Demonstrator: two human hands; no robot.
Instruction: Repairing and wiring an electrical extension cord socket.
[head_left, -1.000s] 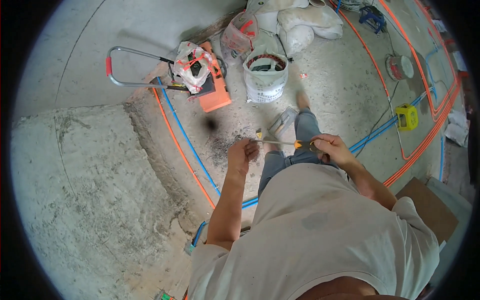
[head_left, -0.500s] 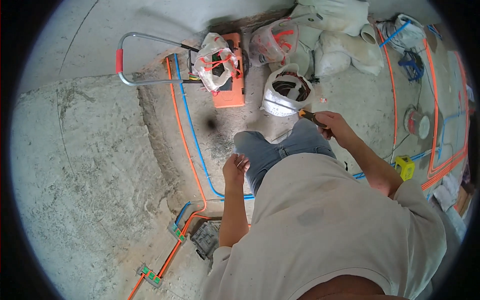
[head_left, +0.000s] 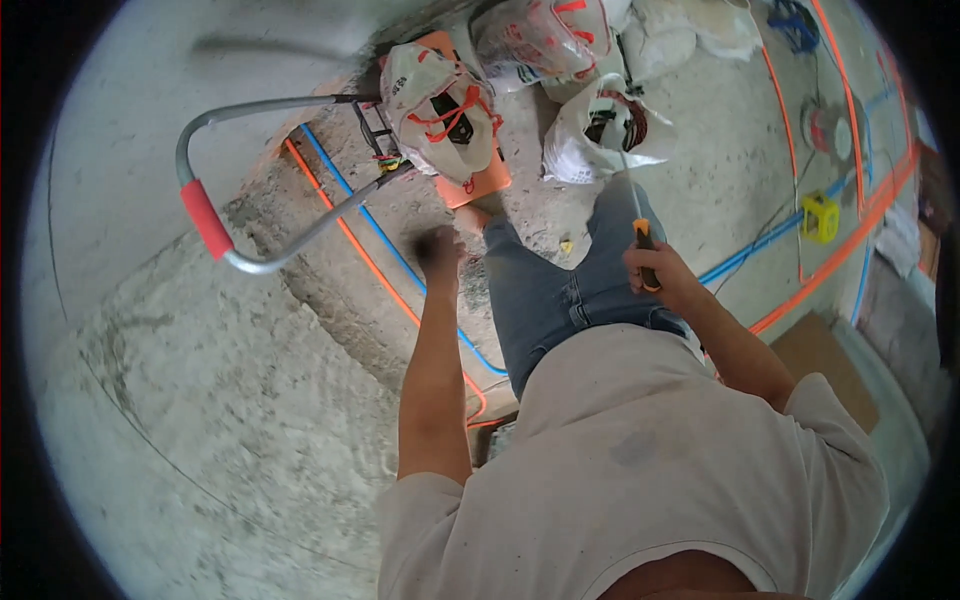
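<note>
Concrete floor (head_left: pixel 715 150), orange pipes (head_left: pixel 838 268) | right hand (head_left: pixel 662 274): fingers wrapped round screwdriver (head_left: pixel 641 231) | left hand (head_left: pixel 440 262): blurred, cannot tell whether fingers are open

Left grip (head_left: pixel 442 255): blurred and darkened; finger positions indeterminable. Screwdriver (head_left: pixel 642 234): handle partly covered by right grip (head_left: pixel 662 277); shaft blurred, tip indistinct against open white bag (head_left: pixel 575 150). Orange toolbox (head_left: pixel 487 184): mostly hidden beneath plastic carrier bag (head_left: pixel 425 95). Stacked sacks (head_left: pixel 663 50): cropped by upper edge.

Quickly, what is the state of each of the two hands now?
Left hand: cannot be told, too blurred.
Right hand: closed, holding an orange-and-black screwdriver.
</note>
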